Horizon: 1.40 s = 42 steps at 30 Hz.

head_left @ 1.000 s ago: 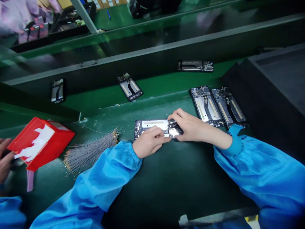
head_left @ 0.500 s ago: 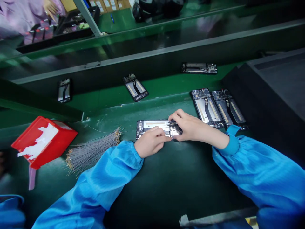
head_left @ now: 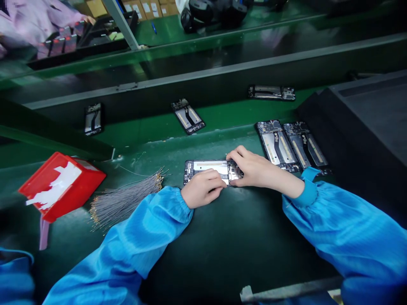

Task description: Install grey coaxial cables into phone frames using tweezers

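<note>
An opened phone point(head_left: 210, 165) lies lengthwise on the green bench, its metal frame and circuit boards showing. My right hand point(head_left: 249, 167) grips its right end, thumb at the near edge and fingers at the far edge. My left hand point(head_left: 203, 188) lies over the phone's near edge, fingers drawn together in a pinch by the board; whatever is between the fingertips is hidden. To the left spreads a bundle of thin grey cables point(head_left: 127, 201) with gold-coloured ends, close to my left sleeve.
Two opened phones point(head_left: 276, 146) lie side by side beyond my right wrist. Others, such as one phone point(head_left: 188, 116), are spread along the green strip behind. A red bin point(head_left: 79, 186) stands left, a black box point(head_left: 359, 114) right. Across the bench is a person in pink point(head_left: 41, 21).
The view has shifted slightly, moving the background rightward. Both hands stay at the same phone, with the left fingertips only slightly changed. The person across has moved a hand.
</note>
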{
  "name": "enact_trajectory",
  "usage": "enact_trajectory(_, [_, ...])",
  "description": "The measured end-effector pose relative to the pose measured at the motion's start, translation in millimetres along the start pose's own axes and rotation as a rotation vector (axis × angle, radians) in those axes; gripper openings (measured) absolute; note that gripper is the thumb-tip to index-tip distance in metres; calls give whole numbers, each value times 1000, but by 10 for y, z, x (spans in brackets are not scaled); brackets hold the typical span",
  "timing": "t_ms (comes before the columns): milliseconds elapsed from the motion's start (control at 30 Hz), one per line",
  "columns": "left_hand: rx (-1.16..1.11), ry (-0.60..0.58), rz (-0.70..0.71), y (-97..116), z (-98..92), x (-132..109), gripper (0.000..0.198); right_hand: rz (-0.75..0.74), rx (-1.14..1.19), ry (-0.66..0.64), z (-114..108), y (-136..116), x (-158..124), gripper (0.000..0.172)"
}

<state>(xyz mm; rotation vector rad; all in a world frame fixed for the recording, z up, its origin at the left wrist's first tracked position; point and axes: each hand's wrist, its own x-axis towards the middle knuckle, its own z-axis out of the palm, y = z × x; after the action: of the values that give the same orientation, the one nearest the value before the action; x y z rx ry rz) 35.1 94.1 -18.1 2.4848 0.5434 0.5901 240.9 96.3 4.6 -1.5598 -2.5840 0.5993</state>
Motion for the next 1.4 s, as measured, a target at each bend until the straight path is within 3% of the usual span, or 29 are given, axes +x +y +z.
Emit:
enact_trajectory(233, [13,-13,2,7,-5,-1,22,27,-216,1,-81,-159,34,44])
enact_trajectory(500, [62,41,-74,5,49,-18,19,-148,-29,15,-8,-29,11,35])
enact_trajectory(933, [134,23,-176,45,44,38,15,-286,-330,0,-89,-113,143,38])
enact_trajectory(1133, [73,37,-133,30,17,27,14,-154,-291,-164,-185,-268,200,41])
enact_trajectory(1400, [-12,-3,-56,15,-5,11,17,-56,-191,-258,-223,-323,238,43])
